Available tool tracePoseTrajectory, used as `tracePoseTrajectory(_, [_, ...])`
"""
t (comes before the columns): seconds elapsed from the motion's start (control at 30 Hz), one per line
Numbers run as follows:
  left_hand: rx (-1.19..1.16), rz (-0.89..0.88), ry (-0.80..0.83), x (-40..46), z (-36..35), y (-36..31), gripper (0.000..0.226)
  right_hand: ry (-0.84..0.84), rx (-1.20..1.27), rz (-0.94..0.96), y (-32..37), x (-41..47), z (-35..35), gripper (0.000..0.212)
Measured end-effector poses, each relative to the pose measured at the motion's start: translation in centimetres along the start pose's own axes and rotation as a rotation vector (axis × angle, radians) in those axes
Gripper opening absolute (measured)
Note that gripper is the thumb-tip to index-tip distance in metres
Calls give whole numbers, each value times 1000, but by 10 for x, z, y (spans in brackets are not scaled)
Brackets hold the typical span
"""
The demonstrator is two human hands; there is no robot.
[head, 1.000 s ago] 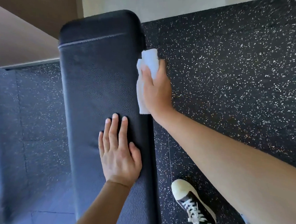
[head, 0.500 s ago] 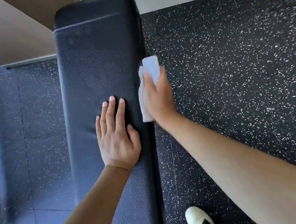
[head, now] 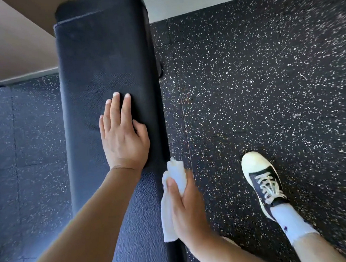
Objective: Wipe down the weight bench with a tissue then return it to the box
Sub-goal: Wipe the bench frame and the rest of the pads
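While our left hand [head: 123,142] lies flat, fingers straight, on top of the black counter [head: 102,64], our right hand [head: 185,209] presses the white tissue [head: 176,174] with straight fingers against the counter's right side edge, near us. Speckled floor [head: 257,84] beyond; one sneaker [head: 261,182] planted right of the tissue.

The right hand [head: 187,209] has drawn the tissue [head: 170,208] back along the bench [head: 105,59] side toward the person, now past the left hand [head: 123,138]; a sneaker [head: 261,182] steps forward
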State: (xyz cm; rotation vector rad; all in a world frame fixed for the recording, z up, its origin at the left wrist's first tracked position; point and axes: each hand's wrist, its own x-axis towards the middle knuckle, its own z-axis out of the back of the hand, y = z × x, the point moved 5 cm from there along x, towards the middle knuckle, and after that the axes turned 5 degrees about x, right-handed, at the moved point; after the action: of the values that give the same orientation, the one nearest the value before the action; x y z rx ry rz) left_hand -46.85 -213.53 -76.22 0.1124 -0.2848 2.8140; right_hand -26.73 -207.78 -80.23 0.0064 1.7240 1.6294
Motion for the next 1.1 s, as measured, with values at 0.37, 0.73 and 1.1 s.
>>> tracePoseTrajectory(0.37, [-46, 41, 117, -158, 20, 23, 65, -132, -49, 53, 55, 99, -20, 21])
tracePoseTrajectory(0.73, [-13, 58, 96, -200, 24, 29, 68, -66, -52, -44, -56, -101, 11, 24])
tracePoseTrajectory(1.1, [58, 50, 200, -324, 37, 44, 67, -109, -99, 28, 9, 21, -8, 19])
